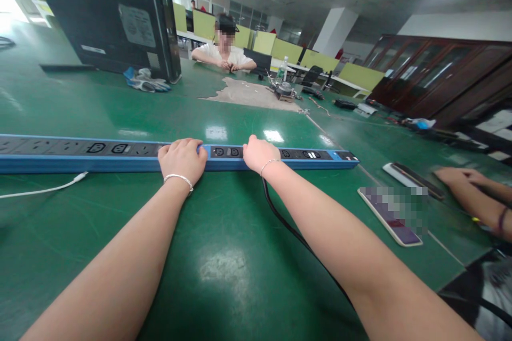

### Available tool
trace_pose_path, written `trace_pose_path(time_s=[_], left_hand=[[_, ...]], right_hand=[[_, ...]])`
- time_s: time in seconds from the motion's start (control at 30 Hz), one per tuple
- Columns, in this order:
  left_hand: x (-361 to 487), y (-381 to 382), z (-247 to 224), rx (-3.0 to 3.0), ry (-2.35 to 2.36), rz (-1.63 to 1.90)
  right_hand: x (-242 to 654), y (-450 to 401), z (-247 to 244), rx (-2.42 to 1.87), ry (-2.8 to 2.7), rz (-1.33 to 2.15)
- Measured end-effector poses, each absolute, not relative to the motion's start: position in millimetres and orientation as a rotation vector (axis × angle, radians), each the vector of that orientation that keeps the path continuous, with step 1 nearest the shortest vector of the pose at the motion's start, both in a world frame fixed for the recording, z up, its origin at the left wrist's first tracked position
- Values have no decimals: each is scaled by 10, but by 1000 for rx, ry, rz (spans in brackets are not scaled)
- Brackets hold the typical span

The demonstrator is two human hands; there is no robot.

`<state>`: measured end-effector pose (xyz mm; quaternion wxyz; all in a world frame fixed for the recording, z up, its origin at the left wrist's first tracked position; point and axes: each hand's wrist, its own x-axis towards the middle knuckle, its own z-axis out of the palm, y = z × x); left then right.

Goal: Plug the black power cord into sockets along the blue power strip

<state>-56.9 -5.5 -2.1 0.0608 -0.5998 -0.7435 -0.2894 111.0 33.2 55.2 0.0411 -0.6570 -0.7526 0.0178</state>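
Observation:
A long blue power strip [120, 163] with black sockets along its top lies across the green table in front of me. My left hand [183, 160] is wrapped over the strip near its middle, fingers curled on the far edge. Farther right, my right hand [259, 154] is closed in a fist-like grip over the sockets. A black power cord [286, 226] comes out below it and runs down under my right forearm. The cord's end is hidden inside that hand, so I cannot see how it sits against the socket.
A white cable [44, 193] lies left, close to the strip. Rightward are a phone [386, 216], a white-and-dark object [412, 178] and another person's hands [460, 178]. A black computer case [108, 21], gloves [146, 82] and a bottle [283, 68] stand farther back, near a seated person [226, 56].

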Motion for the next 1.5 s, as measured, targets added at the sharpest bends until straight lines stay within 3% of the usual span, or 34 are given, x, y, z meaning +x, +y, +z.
trace_pose_path(time_s=[1.37,1.5], left_hand=[[-613,-27,-21,-1760,-2329,-945],[-590,-35,-5,-1740,-2323,-900]], right_hand=[[1317,420,505,-1933,-2270,234],[1656,441,371,-1813,-2182,-30]])
